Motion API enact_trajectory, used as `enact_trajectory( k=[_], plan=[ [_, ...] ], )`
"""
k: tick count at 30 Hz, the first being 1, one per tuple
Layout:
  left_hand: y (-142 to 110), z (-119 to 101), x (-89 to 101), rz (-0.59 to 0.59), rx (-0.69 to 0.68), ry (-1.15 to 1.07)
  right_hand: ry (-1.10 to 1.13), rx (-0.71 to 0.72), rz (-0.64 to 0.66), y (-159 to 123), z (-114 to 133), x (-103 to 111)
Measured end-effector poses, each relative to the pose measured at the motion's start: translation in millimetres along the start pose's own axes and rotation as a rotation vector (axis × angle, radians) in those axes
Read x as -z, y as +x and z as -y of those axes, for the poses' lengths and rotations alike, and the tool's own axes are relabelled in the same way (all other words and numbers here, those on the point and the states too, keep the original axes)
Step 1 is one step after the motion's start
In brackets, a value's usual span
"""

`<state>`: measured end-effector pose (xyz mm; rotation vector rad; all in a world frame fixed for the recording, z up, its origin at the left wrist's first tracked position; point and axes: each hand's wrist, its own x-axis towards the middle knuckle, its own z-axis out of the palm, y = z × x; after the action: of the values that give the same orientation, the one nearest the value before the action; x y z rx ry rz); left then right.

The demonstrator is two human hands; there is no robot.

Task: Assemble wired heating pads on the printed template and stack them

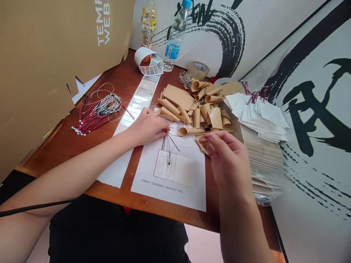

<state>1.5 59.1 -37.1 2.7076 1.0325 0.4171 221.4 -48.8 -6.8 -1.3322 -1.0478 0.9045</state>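
A wooden table (pixel 63 153) with a reddish-brown top stands in a corner, and its far edge is against a white wall (pixel 219 22). A second white wall (pixel 315 226) runs along the right side. Both walls have big black brush strokes (pixel 307 109). A tall cardboard board (pixel 46 73) with white letters stands at the left edge of the table. Under the front edge, the floor (pixel 203 244) looks pale pink. The light is bright and even.

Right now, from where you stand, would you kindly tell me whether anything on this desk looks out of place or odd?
Two things do. The tan paper strips beside the right hand are curled and loosely heaped, reaching the top of the printed drawing sheet. The stack of sheets at the right end of the desk looks slanted rather than squared.
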Motion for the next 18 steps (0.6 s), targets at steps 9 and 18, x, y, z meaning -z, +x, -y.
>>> enact_trajectory(
  k=[9,18],
  plan=[
    [1.1,-1.1,0.2,-0.003,0.006,0.010,0.113,-0.039,-0.085,5.4,-1.1,-1.9],
    [1.1,-9.5,-4.4,-0.065,0.017,0.070,0.221,0.022,0.058,-5.6,14.7,-5.8]
  ],
)
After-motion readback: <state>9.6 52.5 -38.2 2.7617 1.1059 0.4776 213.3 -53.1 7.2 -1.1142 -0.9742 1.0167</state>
